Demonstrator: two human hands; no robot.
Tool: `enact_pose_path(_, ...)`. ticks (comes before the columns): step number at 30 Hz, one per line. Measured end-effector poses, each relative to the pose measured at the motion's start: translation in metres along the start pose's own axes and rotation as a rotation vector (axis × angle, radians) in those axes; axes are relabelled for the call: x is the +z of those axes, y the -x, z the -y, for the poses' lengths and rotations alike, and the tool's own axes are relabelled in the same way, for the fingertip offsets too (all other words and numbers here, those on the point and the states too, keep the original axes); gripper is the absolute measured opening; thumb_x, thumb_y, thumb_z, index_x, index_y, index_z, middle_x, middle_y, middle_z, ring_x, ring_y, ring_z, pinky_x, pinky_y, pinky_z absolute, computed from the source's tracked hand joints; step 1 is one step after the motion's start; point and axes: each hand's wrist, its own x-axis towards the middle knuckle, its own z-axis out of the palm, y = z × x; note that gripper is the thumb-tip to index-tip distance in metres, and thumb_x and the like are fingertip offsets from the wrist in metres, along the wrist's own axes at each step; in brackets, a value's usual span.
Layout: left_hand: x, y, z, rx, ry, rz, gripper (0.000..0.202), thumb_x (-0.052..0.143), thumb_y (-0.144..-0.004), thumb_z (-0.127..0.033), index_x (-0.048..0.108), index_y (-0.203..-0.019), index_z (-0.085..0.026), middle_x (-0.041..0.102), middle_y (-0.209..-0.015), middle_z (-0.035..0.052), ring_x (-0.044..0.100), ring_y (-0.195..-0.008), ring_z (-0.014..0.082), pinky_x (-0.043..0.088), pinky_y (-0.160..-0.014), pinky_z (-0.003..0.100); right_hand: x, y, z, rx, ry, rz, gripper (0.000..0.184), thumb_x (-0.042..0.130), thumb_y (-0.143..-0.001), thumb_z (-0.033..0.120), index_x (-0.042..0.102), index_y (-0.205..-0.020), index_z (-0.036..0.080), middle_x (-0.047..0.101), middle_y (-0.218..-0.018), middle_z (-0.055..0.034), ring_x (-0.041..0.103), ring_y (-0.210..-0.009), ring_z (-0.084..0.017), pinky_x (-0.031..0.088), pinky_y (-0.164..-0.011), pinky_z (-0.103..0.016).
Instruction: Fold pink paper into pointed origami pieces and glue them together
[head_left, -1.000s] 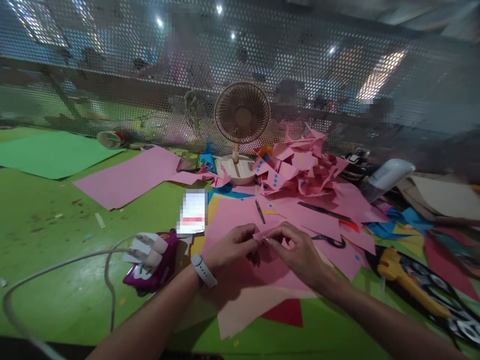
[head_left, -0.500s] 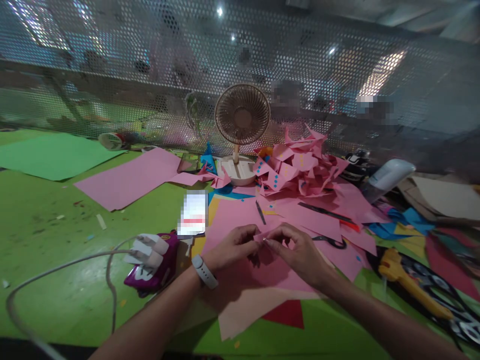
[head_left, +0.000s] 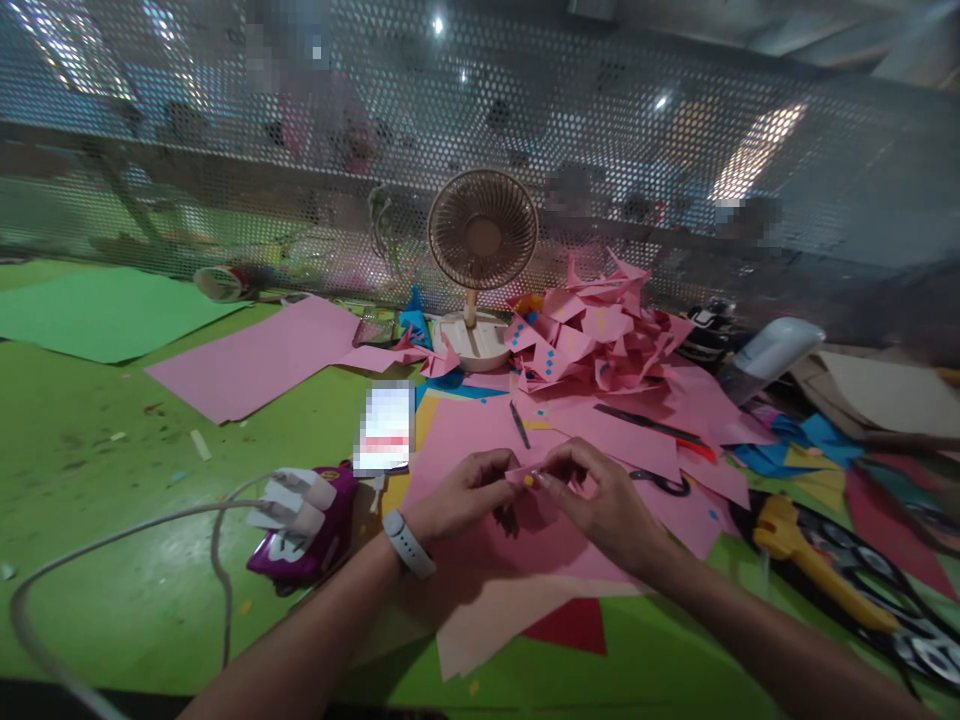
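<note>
A small piece of pink paper (head_left: 519, 474) is held above the sheets, pinched in my left hand (head_left: 469, 490). On its face shows a small yellow square (head_left: 529, 481). My right hand (head_left: 596, 495) is closed at the paper's right edge, thumb and forefinger beside the yellow square. Beneath both hands lie large pink sheets (head_left: 465, 430). Tweezers (head_left: 519, 424) rest on these sheets just beyond my fingers. Black-handled scissors (head_left: 660, 483) lie to the right, partly covered by my right hand.
Folded pink paper pieces (head_left: 600, 330) are heaped beside a small fan (head_left: 484, 235). A phone (head_left: 384, 428) and a purple power block (head_left: 300, 540) with a cable stand left. A yellow glue gun (head_left: 817, 570) lies right. A perforated metal screen (head_left: 300, 150) closes off the back.
My right fingertips have shifted slightly right on the pink paper, and the yellow square now shows on it. My left hand stays in place.
</note>
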Motion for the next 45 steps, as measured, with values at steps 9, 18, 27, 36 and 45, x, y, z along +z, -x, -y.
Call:
enact_pose_path(9,-0.001,0.000,0.000,0.008,0.003,0.016,0.023,0.057,-0.080,-0.034,0.048,-0.072,-0.015,0.055,-0.059,-0.0014,0.056,-0.053,0.0104,0.046,-0.054,0.023,0.003,-0.001,0.003,-0.007,-0.044,0.042,0.014,0.058,-0.081,0.035,0.060,-0.080,0.021,0.060,-0.076,-0.0016,0.055,-0.070,-0.015,0.045,-0.064,-0.027)
enact_pose_path(18,-0.009,0.002,0.003,-0.035,0.038,-0.008,0.016,0.056,-0.077,-0.028,0.047,-0.069,-0.017,0.055,-0.063,-0.0012,0.056,-0.054,0.0115,0.048,-0.054,0.025,-0.013,-0.008,-0.006,-0.123,0.156,-0.106,0.010,0.057,-0.082,0.031,0.060,-0.085,0.023,0.061,-0.093,-0.0053,0.054,-0.092,-0.021,0.041,-0.084,-0.037)
enact_pose_path(27,-0.003,-0.002,0.001,-0.085,-0.146,-0.042,0.035,0.058,-0.077,-0.047,0.049,-0.066,-0.015,0.046,-0.051,-0.0053,0.045,-0.041,0.0067,0.040,-0.042,0.019,-0.010,-0.003,-0.014,-0.020,0.104,0.042,0.022,0.053,-0.083,0.037,0.062,-0.100,0.026,0.062,-0.093,-0.0042,0.056,-0.092,-0.021,0.046,-0.077,-0.033)
enact_pose_path(36,-0.006,-0.001,0.002,-0.039,-0.120,-0.093,0.033,0.057,-0.077,-0.047,0.055,-0.066,-0.017,0.049,-0.053,-0.0027,0.049,-0.049,0.0098,0.040,-0.048,0.022,-0.009,0.001,-0.014,0.156,-0.069,0.123,0.029,0.050,-0.084,0.042,0.060,-0.104,0.024,0.060,-0.090,-0.0027,0.056,-0.062,-0.012,0.044,-0.053,-0.023)
enact_pose_path(45,-0.010,-0.010,0.003,0.035,-0.190,-0.556,0.043,0.045,-0.082,-0.054,0.048,-0.061,-0.017,0.048,-0.046,-0.0033,0.046,-0.041,0.0090,0.036,-0.043,0.021,-0.014,-0.001,-0.016,0.186,-0.198,0.119,0.029,0.052,-0.083,0.042,0.060,-0.100,0.021,0.061,-0.089,-0.0022,0.052,-0.051,-0.008,0.041,-0.046,-0.020)
